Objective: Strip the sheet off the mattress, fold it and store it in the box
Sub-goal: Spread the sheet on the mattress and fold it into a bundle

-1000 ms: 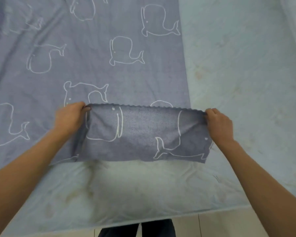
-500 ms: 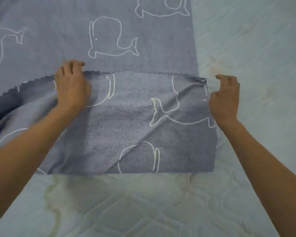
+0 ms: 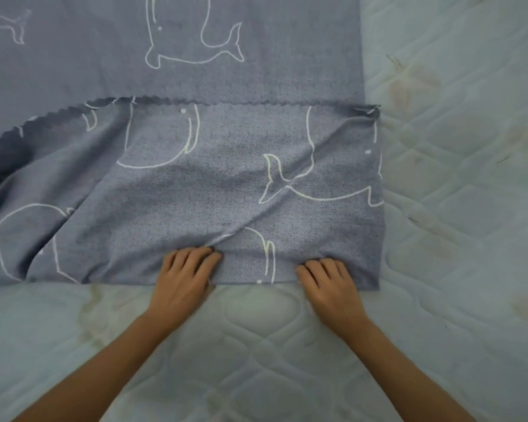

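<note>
Lying on stained quilted mattress (image 3: pixel 457 214), grey whale-print sheet (image 3: pixel 226 190), folded over

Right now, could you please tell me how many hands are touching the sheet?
2. The left hand has its fingers curled on the near folded edge of the sheet, left of centre. The right hand does the same nearer the right corner. No other hand is in view.

A matt, finely woven grey cloth sheet (image 3: pixel 226 184) with a zigzag-cut edge is laid on a quilted, stained, faintly sheened fabric mattress (image 3: pixel 439 269).
</note>
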